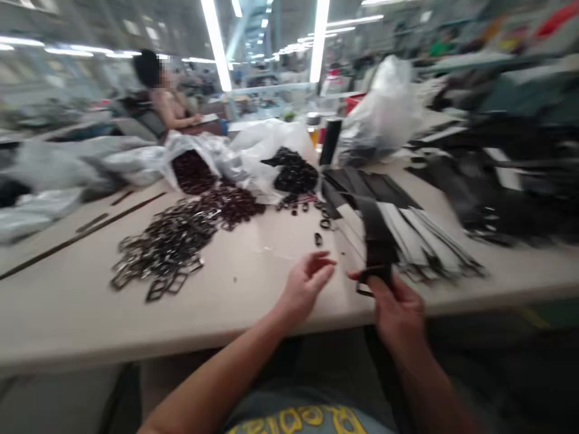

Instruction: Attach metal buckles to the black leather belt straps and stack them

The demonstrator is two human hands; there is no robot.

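- Right up front, a dark strap [377, 232] was clamped between the fingers of the right hand [400, 310], its near end raised over the front of the tabletop [226, 313].
- At that gripped end, a dark, frame-shaped buckle [364, 290] was seen! Whether it had been threaded on could not be told through the blur.
- Just to the left, the left hand [303, 286] was held over the tabletop, its fingers loosely curled and a little apart, nothing visible between them.
- Ahead of those fingers, small black loops [318, 240] were scattered singly; none could be made out on the held strap, so that piece was judged to be only partway along.
- Beside it, more straps [402, 235] were laid out, pale faces showing; whether their ends had been fitted could not be told.
- Over on the left, loose buckles [176, 241] were heaped high: plenty, it was judged, was left to be used.
- Farther back, a black pile of loops [294, 173] was gathered against a white bag [257, 141], and dark red pieces [192, 172] were bagged alongside.
- Farthest off, a co-worker [174, 111] was glimpsed.
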